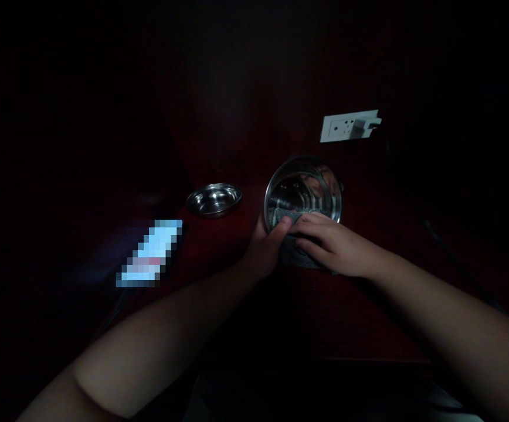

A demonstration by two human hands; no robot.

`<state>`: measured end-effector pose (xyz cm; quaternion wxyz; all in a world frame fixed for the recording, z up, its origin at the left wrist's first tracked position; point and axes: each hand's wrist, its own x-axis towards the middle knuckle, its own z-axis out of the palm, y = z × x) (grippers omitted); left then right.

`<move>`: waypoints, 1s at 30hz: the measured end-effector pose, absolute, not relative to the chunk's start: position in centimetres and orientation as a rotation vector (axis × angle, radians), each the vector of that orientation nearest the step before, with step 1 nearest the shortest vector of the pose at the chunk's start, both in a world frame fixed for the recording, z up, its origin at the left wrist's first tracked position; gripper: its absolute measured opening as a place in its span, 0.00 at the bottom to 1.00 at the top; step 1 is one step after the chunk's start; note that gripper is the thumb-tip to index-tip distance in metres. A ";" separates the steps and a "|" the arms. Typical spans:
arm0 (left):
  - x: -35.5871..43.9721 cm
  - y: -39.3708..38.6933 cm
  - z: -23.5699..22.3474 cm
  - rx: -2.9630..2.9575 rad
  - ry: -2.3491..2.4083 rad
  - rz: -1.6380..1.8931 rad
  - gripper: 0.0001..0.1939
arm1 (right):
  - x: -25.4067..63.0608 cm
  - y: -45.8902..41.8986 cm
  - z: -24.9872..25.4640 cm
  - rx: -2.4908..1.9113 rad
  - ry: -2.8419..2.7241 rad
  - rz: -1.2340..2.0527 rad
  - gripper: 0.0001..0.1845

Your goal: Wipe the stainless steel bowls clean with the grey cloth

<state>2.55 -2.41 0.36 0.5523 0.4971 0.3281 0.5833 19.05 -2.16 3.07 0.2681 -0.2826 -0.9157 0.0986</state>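
A shiny steel container (305, 181) is tipped so that its round mouth faces me. My left hand (267, 246) grips its lower left side, thumb over the rim, with the other fingers mostly hidden behind it. A grey-green patterned cloth (296, 255) drapes over the near rim, partly inside and partly hanging below. With bent fingers, my right hand (333, 243) holds the cloth against the rim and inner wall. To the left, apart from both hands, a shallow steel dish (214, 200) rests on the dark red table (228, 252).
A lit phone screen (151, 255), pixelated, lies left of my left forearm, with a cable near it. A white socket panel (346, 126) with a plug in it is on the back wall. Another cable (457, 258) runs along the right. Most of the surroundings are too dark to make out.
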 end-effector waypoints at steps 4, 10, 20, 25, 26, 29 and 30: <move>2.5 -2.4 0.3 1.195 0.755 1.394 0.20 | 19.0 -2.2 3.0 -0.800 -2.469 0.234 0.15; 2.6 -2.1 0.1 1.112 0.746 1.428 0.21 | 19.0 -2.2 3.1 -0.831 -2.448 0.211 0.13; 2.3 -1.9 0.8 0.948 0.775 1.454 0.21 | 19.0 -2.4 3.3 -0.833 -2.434 0.232 0.14; 2.2 -1.8 0.4 0.898 0.769 1.453 0.21 | 19.0 -2.6 3.5 -0.869 -2.474 0.235 0.17; 2.2 -1.7 0.3 0.896 0.762 1.452 0.21 | 19.0 -2.6 3.5 -0.878 -2.484 0.231 0.18; 2.3 -1.7 0.2 0.893 0.766 1.436 0.22 | 18.9 -2.7 3.5 -0.899 -2.517 0.226 0.21; 2.3 -1.7 0.1 0.894 0.776 1.431 0.22 | 18.9 -2.7 3.5 -0.904 -2.526 0.227 0.22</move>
